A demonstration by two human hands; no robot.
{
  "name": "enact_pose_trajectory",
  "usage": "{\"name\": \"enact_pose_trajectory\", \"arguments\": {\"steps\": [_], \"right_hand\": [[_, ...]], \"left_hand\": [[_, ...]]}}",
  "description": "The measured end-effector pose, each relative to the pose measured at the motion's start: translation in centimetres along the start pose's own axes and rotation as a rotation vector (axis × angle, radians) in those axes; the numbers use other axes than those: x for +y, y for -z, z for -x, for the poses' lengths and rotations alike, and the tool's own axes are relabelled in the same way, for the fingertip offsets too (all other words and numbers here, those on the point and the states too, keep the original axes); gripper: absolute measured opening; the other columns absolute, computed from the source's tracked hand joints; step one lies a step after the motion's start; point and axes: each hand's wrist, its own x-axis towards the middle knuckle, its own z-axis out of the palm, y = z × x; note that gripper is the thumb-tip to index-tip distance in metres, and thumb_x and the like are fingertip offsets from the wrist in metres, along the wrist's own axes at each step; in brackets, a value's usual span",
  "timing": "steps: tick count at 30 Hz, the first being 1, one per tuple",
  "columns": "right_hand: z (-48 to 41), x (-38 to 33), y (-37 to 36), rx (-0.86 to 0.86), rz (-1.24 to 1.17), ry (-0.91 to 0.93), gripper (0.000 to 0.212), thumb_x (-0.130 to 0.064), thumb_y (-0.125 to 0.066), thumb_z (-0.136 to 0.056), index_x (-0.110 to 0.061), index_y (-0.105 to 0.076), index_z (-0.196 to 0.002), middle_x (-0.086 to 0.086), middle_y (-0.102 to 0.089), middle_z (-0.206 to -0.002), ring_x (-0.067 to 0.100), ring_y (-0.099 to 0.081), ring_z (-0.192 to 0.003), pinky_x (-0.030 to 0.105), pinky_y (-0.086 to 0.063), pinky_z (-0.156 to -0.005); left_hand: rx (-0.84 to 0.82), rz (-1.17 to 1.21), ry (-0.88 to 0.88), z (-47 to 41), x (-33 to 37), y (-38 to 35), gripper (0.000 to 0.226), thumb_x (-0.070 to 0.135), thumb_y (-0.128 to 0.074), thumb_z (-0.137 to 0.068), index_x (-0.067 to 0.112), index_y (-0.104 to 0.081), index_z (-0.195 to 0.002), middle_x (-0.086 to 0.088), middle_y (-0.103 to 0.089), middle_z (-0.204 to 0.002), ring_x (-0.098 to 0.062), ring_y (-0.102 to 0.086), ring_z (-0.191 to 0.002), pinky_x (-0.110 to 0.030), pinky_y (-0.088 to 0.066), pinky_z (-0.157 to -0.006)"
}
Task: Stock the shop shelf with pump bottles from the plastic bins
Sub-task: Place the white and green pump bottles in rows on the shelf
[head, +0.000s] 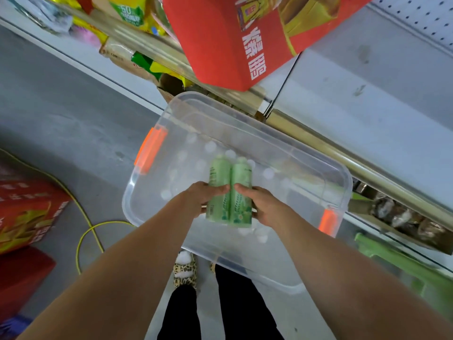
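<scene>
Two green bottles [229, 192] lie side by side above a clear plastic bin [326, 182] with orange latches that stands on the floor. My left hand [201, 200] grips the left bottle and my right hand [263, 207] grips the right one, thumbs meeting on top. Both bottles point away from me, and their pump tops are hard to make out. The bin's bottom shows only pale round marks. The shop shelf [382, 94] runs diagonally behind the bin, with a bare grey board on the right.
A big red carton [220, 40] overhangs the shelf above the bin. Packaged goods fill the shelf at upper left. More red cartons [27, 217] stand at left, near a yellow cable [85, 236]. A green stool [416, 266] is at right. My feet stand just before the bin.
</scene>
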Motion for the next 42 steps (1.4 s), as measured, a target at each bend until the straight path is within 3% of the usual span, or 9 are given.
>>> {"name": "enact_pose_trajectory", "arguments": {"steps": [3,9,16,22,24,26,31,36,42], "right_hand": [[2.5,0.8,0.3,-0.020,-0.093,-0.004,0.047,-0.039,-0.075,-0.087,-0.011,-0.064,-0.122,0.009,-0.074,-0.115,0.025,-0.070,-0.107,0.036,-0.058,-0.083],[9.5,1.5,-0.5,0.037,-0.199,0.115,0.051,-0.041,-0.077,-0.084,-0.013,-0.063,-0.124,0.007,-0.074,-0.116,0.022,-0.070,-0.105,0.033,-0.056,-0.078],[20.5,1.5,-0.2,0.149,-0.361,0.369,0.052,-0.041,-0.084,-0.077,-0.015,-0.068,-0.118,0.002,-0.077,-0.107,0.020,-0.073,-0.099,0.032,-0.054,-0.074],[31.0,1.3,1.2,0.215,-0.529,0.601,0.048,-0.036,-0.079,-0.083,-0.013,-0.064,-0.123,0.011,-0.074,-0.113,0.029,-0.068,-0.107,0.042,-0.056,-0.090],[34.5,1.4,1.8,0.225,-0.524,0.677,0.047,-0.037,-0.076,-0.083,-0.009,-0.065,-0.119,0.014,-0.073,-0.113,0.030,-0.069,-0.104,0.044,-0.056,-0.092],[37.9,1.5,2.7,0.227,-0.533,0.738,0.044,-0.038,-0.076,-0.083,-0.008,-0.067,-0.113,0.013,-0.073,-0.106,0.029,-0.071,-0.094,0.039,-0.060,-0.077],[45.1,1.4,6.3,0.362,-0.503,0.903,0.054,-0.039,-0.079,-0.081,-0.007,-0.062,-0.120,0.012,-0.071,-0.108,0.028,-0.069,-0.097,0.035,-0.055,-0.073],[50.5,1.2,10.6,0.378,-0.479,1.047,0.061,-0.041,-0.084,-0.065,-0.009,-0.066,-0.114,0.006,-0.075,-0.097,0.024,-0.071,-0.094,0.036,-0.054,-0.074],[55.6,-0.6,18.8,0.426,-0.467,1.192,0.069,-0.036,-0.085,-0.066,-0.006,-0.062,-0.124,0.013,-0.073,-0.115,0.030,-0.070,-0.105,0.039,-0.056,-0.080]], "left_hand": [[-0.036,0.076,-0.022,2.4,0.2,-0.9,0.059,0.035,-0.088,-0.069,0.004,-0.066,-0.113,-0.013,-0.074,-0.103,-0.031,-0.072,-0.093,-0.049,-0.057,-0.089],[-0.025,0.046,-0.149,9.8,1.1,-1.9,0.051,0.032,-0.087,-0.073,-0.001,-0.068,-0.106,-0.015,-0.075,-0.093,-0.029,-0.074,-0.080,-0.039,-0.062,-0.069],[-0.309,0.187,-0.484,20.9,0.5,-2.0,0.044,0.026,-0.060,-0.095,0.001,-0.057,-0.131,-0.021,-0.064,-0.126,-0.037,-0.062,-0.116,-0.053,-0.047,-0.102],[-0.614,0.425,-0.509,30.7,0.8,-4.3,0.052,0.030,-0.061,-0.088,0.001,-0.056,-0.130,-0.022,-0.066,-0.112,-0.034,-0.066,-0.098,-0.048,-0.054,-0.089],[-0.689,0.361,-0.519,33.6,1.0,-5.3,0.044,0.037,-0.063,-0.088,0.002,-0.067,-0.114,-0.019,-0.068,-0.101,-0.031,-0.069,-0.087,-0.043,-0.058,-0.078],[-0.710,0.266,-0.573,36.3,1.3,-6.5,0.039,0.040,-0.066,-0.084,0.005,-0.073,-0.097,-0.013,-0.069,-0.090,-0.026,-0.070,-0.077,-0.038,-0.059,-0.068],[-0.626,0.114,-0.774,40.2,2.2,-9.9,0.061,0.036,-0.073,-0.075,0.005,-0.059,-0.126,-0.009,-0.072,-0.098,-0.019,-0.069,-0.079,-0.035,-0.058,-0.063],[-0.703,-0.012,-0.869,42.6,3.6,-13.7,0.064,0.038,-0.078,-0.075,0.011,-0.060,-0.130,-0.014,-0.069,-0.121,-0.031,-0.067,-0.105,-0.045,-0.057,-0.086],[-0.710,-0.064,-1.010,46.2,7.0,-19.6,0.077,0.042,-0.092,-0.057,0.016,-0.064,-0.124,-0.011,-0.070,-0.100,-0.026,-0.070,-0.091,-0.039,-0.057,-0.072]]}}
